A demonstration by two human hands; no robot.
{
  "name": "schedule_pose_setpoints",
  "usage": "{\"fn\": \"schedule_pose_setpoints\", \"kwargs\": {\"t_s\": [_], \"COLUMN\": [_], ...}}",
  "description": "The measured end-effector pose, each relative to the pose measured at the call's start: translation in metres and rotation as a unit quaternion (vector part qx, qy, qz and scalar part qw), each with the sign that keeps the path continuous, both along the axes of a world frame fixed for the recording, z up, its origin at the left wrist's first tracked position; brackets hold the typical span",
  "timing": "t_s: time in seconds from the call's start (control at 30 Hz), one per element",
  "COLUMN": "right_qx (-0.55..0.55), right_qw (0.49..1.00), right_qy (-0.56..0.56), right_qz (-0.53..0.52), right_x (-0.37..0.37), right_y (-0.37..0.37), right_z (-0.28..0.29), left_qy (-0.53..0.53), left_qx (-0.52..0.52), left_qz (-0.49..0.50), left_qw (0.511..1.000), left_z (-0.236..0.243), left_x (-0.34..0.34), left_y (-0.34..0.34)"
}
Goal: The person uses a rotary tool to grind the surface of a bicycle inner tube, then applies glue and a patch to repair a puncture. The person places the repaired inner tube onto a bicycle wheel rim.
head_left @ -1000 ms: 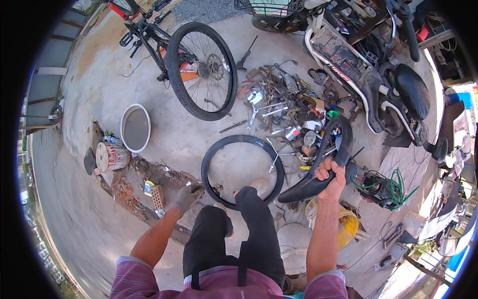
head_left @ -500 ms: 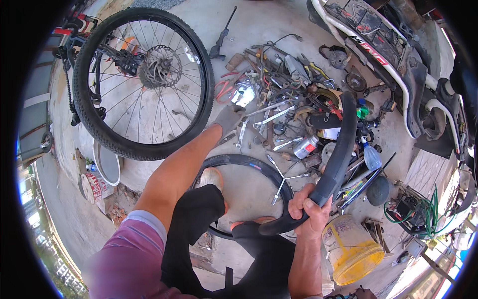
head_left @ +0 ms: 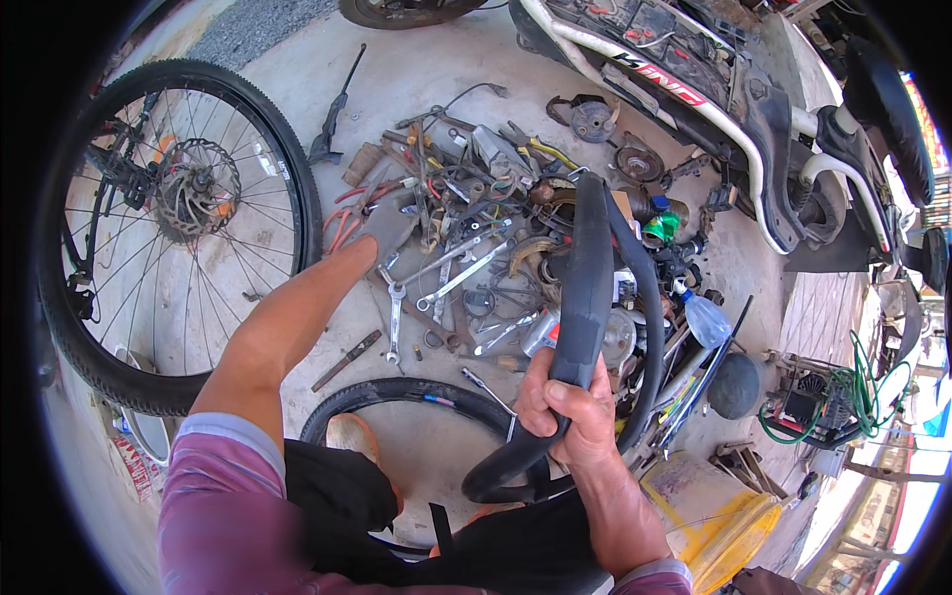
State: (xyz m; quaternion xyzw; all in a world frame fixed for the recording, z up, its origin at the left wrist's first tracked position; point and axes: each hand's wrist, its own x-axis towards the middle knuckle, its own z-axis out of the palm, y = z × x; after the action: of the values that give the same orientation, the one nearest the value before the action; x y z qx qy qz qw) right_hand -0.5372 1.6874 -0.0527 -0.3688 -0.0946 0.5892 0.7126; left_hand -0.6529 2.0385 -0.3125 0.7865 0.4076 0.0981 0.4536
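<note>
My right hand (head_left: 570, 412) grips a black rubber inner tube (head_left: 587, 268), its fingers and thumb wrapped round it. The tube stands up in a loop, and its lower bend hangs before my knees. My left hand (head_left: 390, 230), in a grey glove, reaches into the pile of tools on the ground. It is beside pliers with red handles (head_left: 343, 226); its fingertips blend into the pile, so I cannot tell whether they hold anything. Just below lie an open-ended wrench (head_left: 395, 322) and a longer spanner (head_left: 466, 276). A bicycle tyre (head_left: 342, 399) lies flat around my feet.
A bicycle wheel (head_left: 305, 198) with a disc rotor stands at left. A white motorcycle frame (head_left: 759, 159) lies at upper right. A yellow-stained bucket (head_left: 729, 535), a clear plastic bottle (head_left: 706, 319) and a machine with green hose (head_left: 808, 402) are on the right. A hand pump-like black rod (head_left: 332, 119) lies beyond.
My view has shifted, so the scene sits lower and further left. My left hand has reached further into the tools. The inner tube remains in my right hand, its second strand now visible.
</note>
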Motion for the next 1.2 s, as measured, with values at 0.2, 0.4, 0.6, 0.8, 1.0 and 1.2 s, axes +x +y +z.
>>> {"fn": "schedule_pose_setpoints", "kwargs": {"t_s": [0.2, 0.4, 0.6, 0.8, 1.0, 1.2], "right_qx": [0.029, 0.028, 0.014, -0.002, -0.02, -0.028], "right_qw": [0.999, 0.999, 1.0, 0.999, 0.998, 0.998], "right_qy": [0.044, 0.014, 0.003, -0.02, -0.043, -0.035], "right_qz": [-0.001, -0.014, -0.022, -0.024, -0.052, -0.042], "right_x": [0.006, 0.016, 0.02, 0.022, 0.024, 0.023], "right_y": [-0.021, -0.031, -0.043, -0.047, -0.047, -0.042], "right_z": [0.006, 0.002, 0.002, 0.004, 0.008, 0.006], "left_qy": [0.086, 0.226, 0.173, 0.161, 0.29, 0.296], "left_qx": [0.012, 0.343, 0.366, 0.392, 0.33, 0.3], "left_qz": [-0.07, -0.206, -0.267, -0.26, -0.255, -0.264], "left_qw": [0.994, 0.888, 0.874, 0.868, 0.862, 0.867], "left_z": [0.01, 0.046, 0.06, 0.066, 0.08, 0.07], "left_x": [0.031, 0.024, 0.007, 0.006, 0.004, -0.009], "left_y": [0.01, -0.002, -0.014, -0.011, 0.0, 0.003]}}
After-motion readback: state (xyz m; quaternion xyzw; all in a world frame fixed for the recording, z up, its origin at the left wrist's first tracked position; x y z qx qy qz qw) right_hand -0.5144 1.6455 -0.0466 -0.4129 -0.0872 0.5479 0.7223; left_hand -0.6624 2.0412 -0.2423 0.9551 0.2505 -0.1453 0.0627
